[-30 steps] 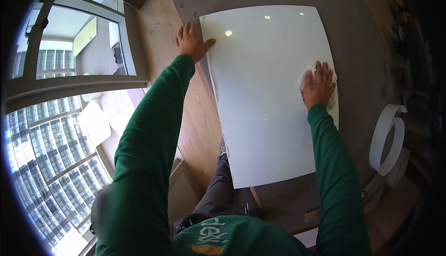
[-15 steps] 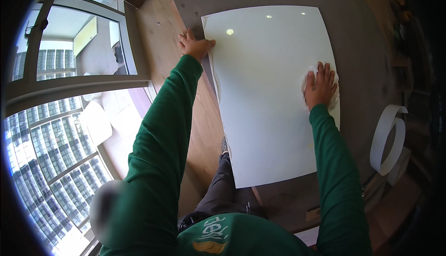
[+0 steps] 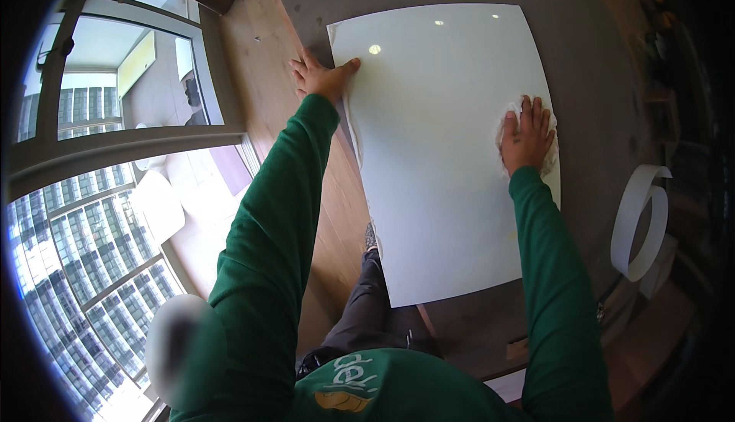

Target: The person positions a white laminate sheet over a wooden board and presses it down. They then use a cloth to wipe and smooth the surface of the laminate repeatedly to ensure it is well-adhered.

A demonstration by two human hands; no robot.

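A glossy white board (image 3: 444,169) lies on a dark brown table (image 3: 605,116). My left hand (image 3: 320,79) rests at its far left edge. The thumb reaches over the board's margin, while the fingers spread out past the side. Near the board's right edge, my right hand (image 3: 528,135) lies flat on a crumpled whitish cloth (image 3: 550,160), pressing it to the surface. Those fingers are stretched out and slightly apart. Most of the cloth is hidden beneath the palm, with only its rim showing around the hand.
A white strip curled into a loop (image 3: 622,234) stands at the right. To the left are a wood-look floor (image 3: 264,62) and a framed window (image 3: 126,137) with buildings beyond. My leg (image 3: 356,299) is beside the board's near left corner.
My left thumb reaches slightly farther onto the board. The right hand and cloth stay in almost the same place on it. The whole view has shifted a little.
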